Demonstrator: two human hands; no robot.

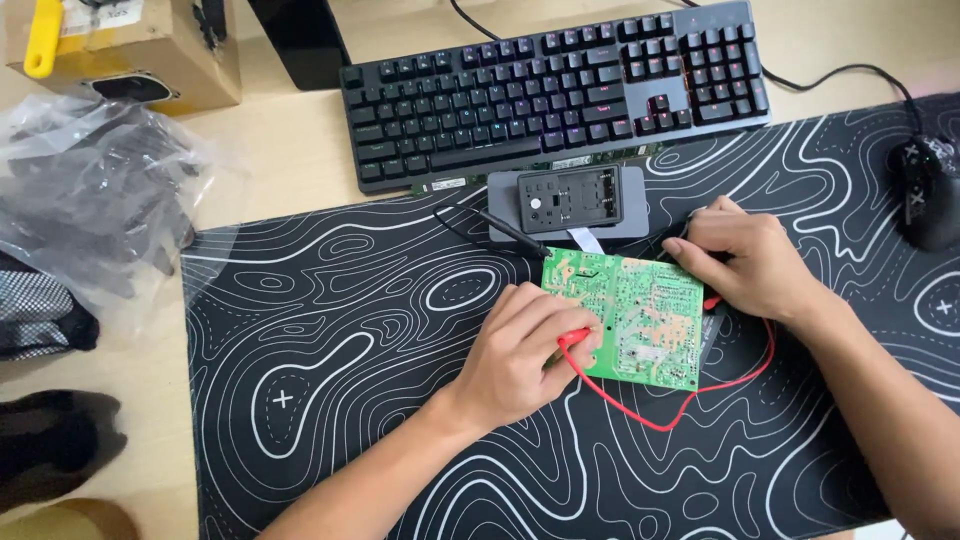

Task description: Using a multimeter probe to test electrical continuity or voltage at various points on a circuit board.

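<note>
left hand (520, 345) pinches red probe (573, 337) on circuit board (630, 315); right hand (750, 262) apparently steadies edge.

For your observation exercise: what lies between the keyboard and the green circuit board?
In the head view, a grey multimeter lies face down between the keyboard and the green circuit board.

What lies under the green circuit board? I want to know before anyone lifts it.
The green circuit board lies over the black desk mat with white contour lines. A dark flat object shows at its right edge; what else it covers is hidden.
</note>
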